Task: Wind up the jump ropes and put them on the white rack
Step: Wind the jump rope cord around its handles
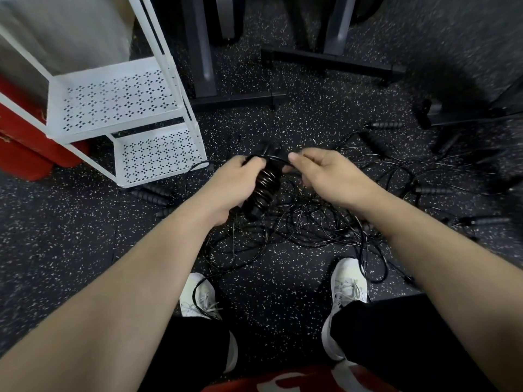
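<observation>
- The left hand (239,183) is gripping a bundle of jump-rope handles (261,190) with black cord coiled round it; its fingers are curled round the bundle.
- The bundle's long axis is running from low and near the person up and away, tilted a little to the right, with the wound coils sitting between the two hands.
- The right hand (325,172) is pinching the free cord (278,159) between thumb and fingers, just beside the bundle's upper end.
- That cord is crossing the top of the bundle sideways, so the next wrap, as I judge it, is needing the right hand to go round the axis.
- The slack is trailing down into a tangle of ropes (311,222) lying on the floor between the shoes.
- The white rack (158,154) is standing up and to the left, nearer the left hand; both visible shelves are showing no ropes.
</observation>
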`<action>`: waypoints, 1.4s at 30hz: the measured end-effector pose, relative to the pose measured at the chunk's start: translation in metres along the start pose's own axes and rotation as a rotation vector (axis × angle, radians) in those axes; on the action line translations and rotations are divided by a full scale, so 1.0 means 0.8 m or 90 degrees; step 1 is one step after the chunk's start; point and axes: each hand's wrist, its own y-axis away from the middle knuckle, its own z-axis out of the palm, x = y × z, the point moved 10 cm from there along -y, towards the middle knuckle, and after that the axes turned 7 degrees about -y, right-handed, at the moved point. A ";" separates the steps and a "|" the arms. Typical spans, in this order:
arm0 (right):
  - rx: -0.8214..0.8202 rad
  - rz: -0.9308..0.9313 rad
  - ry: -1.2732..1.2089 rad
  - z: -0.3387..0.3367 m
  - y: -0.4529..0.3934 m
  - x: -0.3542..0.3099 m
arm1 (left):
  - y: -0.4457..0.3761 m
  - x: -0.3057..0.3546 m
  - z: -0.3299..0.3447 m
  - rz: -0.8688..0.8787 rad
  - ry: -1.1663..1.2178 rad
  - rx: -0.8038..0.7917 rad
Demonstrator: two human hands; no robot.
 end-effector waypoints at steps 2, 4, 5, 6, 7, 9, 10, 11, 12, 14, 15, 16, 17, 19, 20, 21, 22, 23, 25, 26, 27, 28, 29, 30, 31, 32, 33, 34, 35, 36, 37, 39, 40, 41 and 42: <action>-0.004 -0.011 -0.038 0.000 0.002 -0.006 | 0.002 -0.001 -0.003 -0.026 0.058 0.007; -0.015 -0.043 -0.065 0.003 0.004 -0.015 | 0.006 0.000 0.001 -0.048 0.128 -0.010; -0.020 -0.055 -0.079 0.004 0.005 -0.019 | 0.007 -0.001 0.002 -0.060 0.156 -0.020; -0.024 -0.065 -0.092 0.004 0.006 -0.021 | 0.007 -0.001 0.004 -0.069 0.176 -0.029; -0.027 -0.071 -0.100 0.002 0.006 -0.022 | 0.009 0.000 0.006 -0.074 0.193 -0.042; -0.041 -0.070 -0.096 -0.003 0.006 -0.021 | 0.010 0.002 0.010 -0.080 0.224 -0.070; -0.054 -0.067 -0.087 -0.003 0.008 -0.021 | 0.010 0.003 0.012 -0.082 0.232 -0.080; -0.067 -0.066 -0.083 -0.003 0.009 -0.021 | 0.010 0.004 0.013 -0.082 0.232 -0.089; -0.079 -0.068 -0.085 -0.003 0.010 -0.022 | 0.010 0.005 0.014 -0.079 0.224 -0.101; -0.095 -0.080 -0.093 -0.002 0.013 -0.025 | 0.010 0.007 0.017 -0.064 0.197 -0.125; -0.098 -0.083 -0.093 -0.001 0.013 -0.026 | 0.011 0.008 0.017 -0.057 0.188 -0.129; -0.100 -0.083 -0.091 -0.001 0.014 -0.026 | 0.011 0.008 0.015 -0.051 0.185 -0.127; -0.100 -0.080 -0.088 0.000 0.014 -0.025 | 0.011 0.007 0.014 -0.047 0.188 -0.123; -0.098 -0.071 -0.097 0.001 0.013 -0.021 | 0.011 0.008 0.013 -0.043 0.198 -0.121; -0.096 -0.068 -0.102 0.001 0.013 -0.019 | 0.011 0.009 0.014 -0.043 0.206 -0.121; -0.090 -0.064 -0.102 0.001 0.012 -0.018 | 0.011 0.009 0.014 -0.044 0.216 -0.120; -0.080 -0.060 -0.098 -0.001 0.012 -0.017 | 0.012 0.010 0.014 -0.045 0.228 -0.119; -0.067 -0.053 -0.095 -0.003 0.012 -0.015 | 0.012 0.011 0.013 -0.043 0.242 -0.118; -0.049 -0.038 -0.092 -0.010 0.013 -0.013 | 0.013 0.015 0.011 -0.037 0.279 -0.117; -0.046 -0.032 -0.092 -0.012 0.013 -0.011 | 0.013 0.016 0.008 -0.035 0.305 -0.114; -0.044 -0.026 -0.092 -0.014 0.013 -0.009 | 0.013 0.017 0.005 -0.032 0.331 -0.110; -0.045 -0.021 -0.095 -0.015 0.013 -0.007 | 0.014 0.018 0.002 -0.029 0.352 -0.106; -0.049 -0.020 -0.099 -0.016 0.012 -0.006 | 0.015 0.019 -0.001 -0.027 0.368 -0.101; -0.059 -0.022 -0.105 -0.015 0.012 -0.005 | 0.016 0.019 -0.004 -0.027 0.381 -0.095; -0.071 -0.025 -0.112 -0.013 0.012 -0.005 | 0.016 0.017 -0.006 -0.031 0.393 -0.085; -0.086 -0.025 -0.119 -0.011 0.012 -0.005 | 0.016 0.015 -0.008 -0.041 0.407 -0.073; -0.102 -0.021 -0.129 -0.008 0.014 -0.005 | 0.014 0.011 -0.011 -0.052 0.419 -0.059; -0.116 -0.015 -0.138 -0.006 0.014 -0.004 | 0.013 0.008 -0.012 -0.061 0.427 -0.048; -0.127 -0.011 -0.147 -0.003 0.015 -0.003 | 0.011 0.005 -0.015 -0.063 0.431 -0.037; -0.133 -0.012 -0.152 -0.002 0.016 -0.004 | 0.009 0.004 -0.017 -0.062 0.431 -0.025; -0.133 -0.016 -0.153 -0.002 0.017 -0.005 | 0.008 0.002 -0.021 -0.060 0.430 -0.013; -0.112 -0.029 -0.143 -0.007 0.017 -0.008 | 0.005 0.001 -0.025 -0.054 0.436 -0.004; -0.096 -0.039 -0.134 -0.011 0.017 -0.010 | 0.005 0.001 -0.025 -0.052 0.446 -0.008; -0.084 -0.049 -0.131 -0.015 0.017 -0.012 | 0.004 0.001 -0.026 -0.051 0.460 -0.014; -0.083 -0.059 -0.142 -0.017 0.017 -0.014 | 0.004 0.001 -0.026 -0.051 0.478 -0.021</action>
